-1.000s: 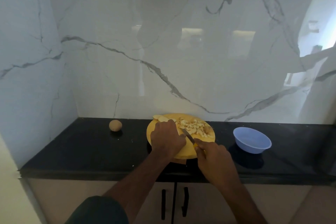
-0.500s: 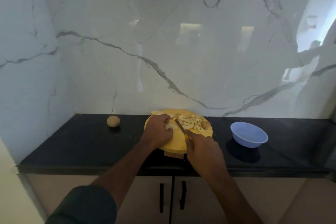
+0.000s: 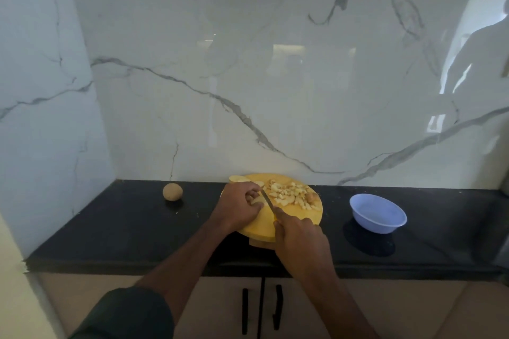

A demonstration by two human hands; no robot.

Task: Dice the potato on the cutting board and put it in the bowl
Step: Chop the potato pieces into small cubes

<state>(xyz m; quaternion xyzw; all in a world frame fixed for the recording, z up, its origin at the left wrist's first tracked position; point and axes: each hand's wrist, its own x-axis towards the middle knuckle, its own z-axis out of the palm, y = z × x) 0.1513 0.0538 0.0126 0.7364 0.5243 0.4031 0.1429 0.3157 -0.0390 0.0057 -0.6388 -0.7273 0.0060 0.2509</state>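
I am mid-dice at a black kitchen surface (image 3: 124,228) below a marble wall. My left hand (image 3: 239,208) curls its fingers over a pale piece of potato (image 3: 257,202) near the middle-left of the round yellow cutting board (image 3: 297,221), pinning it so it will not slide under the blade. My right hand (image 3: 298,242) is wrapped around the yellow handle of a knife (image 3: 267,202), whose thin blade slants up and left to meet the piece just beside the left fingertips; the handle itself is mostly hidden in my fist. I judge the knuckles-forward hold keeps the fingertips back from the edge.

The diced potato (image 3: 289,193) lies heaped on the far right part of the board, beyond the blade and away from both hands, pushed aside, I would say, to keep the cutting spot free. A few uncut slices (image 3: 239,179) sit at the board's far left edge, past my left hand.

The blue bowl (image 3: 378,213) waits on the surface to the right of the board, well apart from my right hand, and looks to hold no potato so far. A whole unpeeled potato (image 3: 172,192) rests alone to the left, near the wall.
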